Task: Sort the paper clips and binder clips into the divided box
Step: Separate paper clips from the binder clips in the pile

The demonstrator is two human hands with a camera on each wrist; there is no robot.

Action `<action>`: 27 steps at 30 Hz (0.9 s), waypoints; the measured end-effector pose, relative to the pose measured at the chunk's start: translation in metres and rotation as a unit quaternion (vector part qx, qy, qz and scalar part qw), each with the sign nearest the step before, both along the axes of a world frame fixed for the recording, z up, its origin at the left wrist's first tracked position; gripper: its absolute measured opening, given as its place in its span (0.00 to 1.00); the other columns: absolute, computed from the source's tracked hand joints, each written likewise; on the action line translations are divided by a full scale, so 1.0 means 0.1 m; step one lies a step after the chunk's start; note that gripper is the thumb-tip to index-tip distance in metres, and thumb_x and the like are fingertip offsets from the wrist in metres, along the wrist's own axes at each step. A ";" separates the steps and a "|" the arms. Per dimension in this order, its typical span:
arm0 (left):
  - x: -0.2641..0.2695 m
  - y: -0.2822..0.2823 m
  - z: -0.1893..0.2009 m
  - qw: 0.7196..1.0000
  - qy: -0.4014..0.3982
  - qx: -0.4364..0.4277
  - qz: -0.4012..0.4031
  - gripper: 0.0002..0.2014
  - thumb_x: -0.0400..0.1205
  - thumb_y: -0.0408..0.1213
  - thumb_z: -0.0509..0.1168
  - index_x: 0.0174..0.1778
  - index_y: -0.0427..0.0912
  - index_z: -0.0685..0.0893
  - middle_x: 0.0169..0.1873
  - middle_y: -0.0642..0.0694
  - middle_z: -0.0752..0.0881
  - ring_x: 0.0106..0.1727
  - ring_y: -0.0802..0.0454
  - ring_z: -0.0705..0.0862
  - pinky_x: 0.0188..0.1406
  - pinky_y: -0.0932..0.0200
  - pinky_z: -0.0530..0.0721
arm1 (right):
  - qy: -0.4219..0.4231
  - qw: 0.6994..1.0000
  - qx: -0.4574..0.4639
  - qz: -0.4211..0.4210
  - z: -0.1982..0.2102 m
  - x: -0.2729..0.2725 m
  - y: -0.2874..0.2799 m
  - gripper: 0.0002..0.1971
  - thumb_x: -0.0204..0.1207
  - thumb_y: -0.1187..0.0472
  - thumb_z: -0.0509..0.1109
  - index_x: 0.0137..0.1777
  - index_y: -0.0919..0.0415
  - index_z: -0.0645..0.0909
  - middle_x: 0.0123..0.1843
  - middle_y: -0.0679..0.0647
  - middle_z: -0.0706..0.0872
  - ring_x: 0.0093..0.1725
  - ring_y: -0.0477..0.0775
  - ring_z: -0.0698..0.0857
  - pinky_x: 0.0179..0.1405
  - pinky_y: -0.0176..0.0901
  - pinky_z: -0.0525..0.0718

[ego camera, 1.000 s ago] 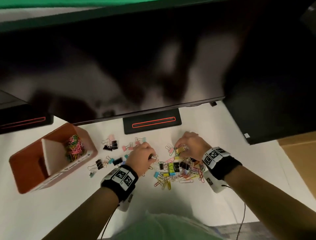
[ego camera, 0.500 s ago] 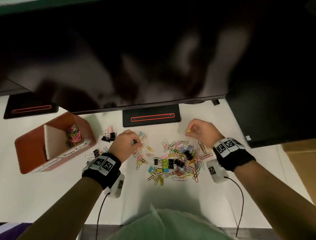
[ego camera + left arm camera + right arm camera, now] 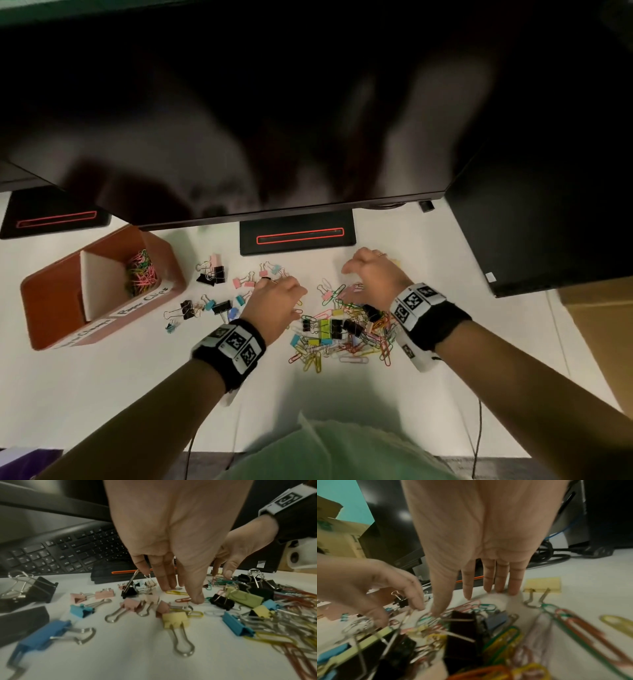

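Note:
A mixed pile of coloured paper clips and binder clips [image 3: 346, 332] lies on the white desk between my hands. Loose binder clips [image 3: 212, 274] are scattered to its left. The orange divided box [image 3: 44, 308] stands at the far left, with paper clips [image 3: 140, 277] in its right compartment. My left hand [image 3: 277, 298] is at the pile's left edge. In the left wrist view the left hand [image 3: 181, 592] points straight fingers down, its thumb on a red paper clip [image 3: 183, 599]. My right hand [image 3: 462, 601] spreads straight fingers onto the desk, thumb on paper clips, beside a yellow binder clip [image 3: 542, 585].
A large dark monitor [image 3: 274, 120] overhangs the back of the desk, its stand base [image 3: 296, 233] just behind the clips. A black keyboard [image 3: 68, 551] sits under it. A cardboard box [image 3: 599, 325] is at the right and cables [image 3: 556, 555] lie behind.
The left hand moved right, back to the pile's edge. The right hand, earlier raised with fingers pinched together, has come down with its fingers spread on the desk.

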State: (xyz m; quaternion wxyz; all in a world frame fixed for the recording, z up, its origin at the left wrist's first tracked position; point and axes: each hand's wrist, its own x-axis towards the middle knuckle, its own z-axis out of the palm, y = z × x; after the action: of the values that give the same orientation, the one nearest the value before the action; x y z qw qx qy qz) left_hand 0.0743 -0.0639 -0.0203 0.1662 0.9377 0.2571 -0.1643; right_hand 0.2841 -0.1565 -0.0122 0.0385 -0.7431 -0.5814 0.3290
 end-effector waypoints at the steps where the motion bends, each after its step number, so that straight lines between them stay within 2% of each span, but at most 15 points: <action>1: 0.00 0.01 -0.02 1.000 0.002 -0.001 -0.002 0.20 0.80 0.42 0.65 0.68 0.47 0.75 0.62 0.50 0.77 0.60 0.50 0.78 0.67 0.52 0.66 | -0.003 1.000 -0.014 0.005 -0.01 -0.05 0.01 0.27 0.68 0.50 0.76 0.67 0.54 0.76 0.65 0.53 0.73 0.65 0.55 0.72 0.67 0.50 0.77; 4: -0.02 0.02 -0.05 0.999 -0.014 -0.032 0.007 0.16 0.79 0.38 0.65 0.64 0.44 0.79 0.58 0.48 0.79 0.56 0.48 0.80 0.63 0.52 0.72 | 0.000 0.999 -0.040 0.017 -0.04 -0.15 0.03 0.24 0.68 0.58 0.77 0.65 0.55 0.77 0.63 0.54 0.73 0.63 0.56 0.73 0.63 0.51 0.79; 6: -0.03 0.03 -0.06 0.998 -0.032 -0.058 0.017 0.12 0.80 0.35 0.64 0.59 0.41 0.82 0.54 0.45 0.82 0.52 0.45 0.82 0.58 0.53 0.78 | 0.003 0.998 -0.053 0.031 -0.04 -0.18 0.03 0.21 0.70 0.63 0.74 0.64 0.56 0.77 0.62 0.55 0.75 0.62 0.56 0.75 0.61 0.48 0.79; 9: -0.04 0.03 -0.09 0.993 -0.051 -0.092 0.049 0.07 0.81 0.33 0.63 0.52 0.39 0.84 0.48 0.43 0.83 0.48 0.46 0.82 0.50 0.57 0.78 | 0.004 0.997 -0.062 0.040 -0.06 -0.23 0.03 0.14 0.75 0.67 0.66 0.61 0.58 0.79 0.59 0.56 0.80 0.60 0.58 0.79 0.58 0.46 0.79; 11: -0.04 0.03 -0.10 0.990 -0.062 -0.107 0.074 0.06 0.81 0.32 0.63 0.50 0.39 0.84 0.47 0.43 0.83 0.47 0.47 0.82 0.49 0.59 0.77 | 0.003 0.997 -0.067 0.032 -0.06 -0.24 0.03 0.13 0.76 0.68 0.63 0.58 0.57 0.80 0.57 0.56 0.82 0.58 0.57 0.81 0.57 0.46 0.81; 14: -0.04 0.02 -0.14 0.987 -0.071 -0.115 0.088 0.06 0.81 0.32 0.62 0.49 0.38 0.84 0.45 0.42 0.83 0.46 0.47 0.81 0.51 0.54 0.81 | 0.000 0.997 -0.075 0.017 -0.05 -0.25 0.06 0.11 0.77 0.65 0.65 0.58 0.57 0.81 0.57 0.56 0.85 0.56 0.56 0.83 0.56 0.47 0.83; 16: -0.07 0.03 -0.15 0.986 -0.072 -0.117 0.092 0.07 0.81 0.33 0.62 0.50 0.39 0.84 0.46 0.43 0.83 0.47 0.48 0.81 0.52 0.56 0.80 | -0.003 0.996 -0.085 0.013 -0.04 -0.25 0.07 0.10 0.76 0.62 0.67 0.56 0.57 0.83 0.57 0.55 0.85 0.55 0.56 0.84 0.55 0.46 0.84; 18: -0.10 0.03 -0.16 0.985 -0.082 -0.122 0.090 0.08 0.82 0.34 0.62 0.52 0.40 0.84 0.48 0.44 0.83 0.50 0.49 0.81 0.52 0.60 0.78 | 0.004 0.996 -0.087 0.001 -0.03 -0.23 0.08 0.09 0.76 0.62 0.68 0.54 0.58 0.85 0.56 0.55 0.85 0.55 0.56 0.84 0.55 0.45 0.84; 23: -0.20 -0.03 -0.17 0.988 -0.095 -0.108 0.050 0.15 0.78 0.33 0.67 0.61 0.40 0.82 0.54 0.44 0.82 0.55 0.49 0.80 0.58 0.60 0.76 | 0.016 0.996 -0.082 -0.029 -0.03 -0.20 0.08 0.08 0.75 0.62 0.70 0.53 0.57 0.86 0.56 0.55 0.86 0.55 0.56 0.83 0.55 0.44 0.84; 25: -0.20 -0.06 -0.19 0.988 -0.110 -0.091 0.056 0.13 0.78 0.32 0.68 0.58 0.39 0.84 0.51 0.44 0.83 0.53 0.48 0.81 0.57 0.60 0.77 | 0.012 0.996 -0.085 -0.027 -0.01 -0.20 0.09 0.08 0.75 0.62 0.70 0.52 0.56 0.86 0.55 0.54 0.87 0.55 0.56 0.84 0.56 0.46 0.84; 27: -0.18 -0.09 -0.20 0.987 -0.124 -0.079 0.062 0.08 0.78 0.31 0.67 0.51 0.39 0.86 0.45 0.43 0.85 0.47 0.46 0.83 0.52 0.55 0.83 | 0.008 0.996 -0.090 -0.021 0.01 -0.22 0.10 0.08 0.75 0.61 0.70 0.53 0.56 0.86 0.56 0.54 0.87 0.55 0.56 0.84 0.56 0.47 0.85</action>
State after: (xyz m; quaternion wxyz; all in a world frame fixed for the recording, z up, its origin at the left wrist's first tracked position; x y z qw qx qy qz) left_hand 0.0563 -0.0726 -0.0407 0.2798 0.9169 0.2789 -0.0560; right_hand 0.2625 -0.1466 -0.0115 -0.0172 -0.7527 -0.5335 0.3853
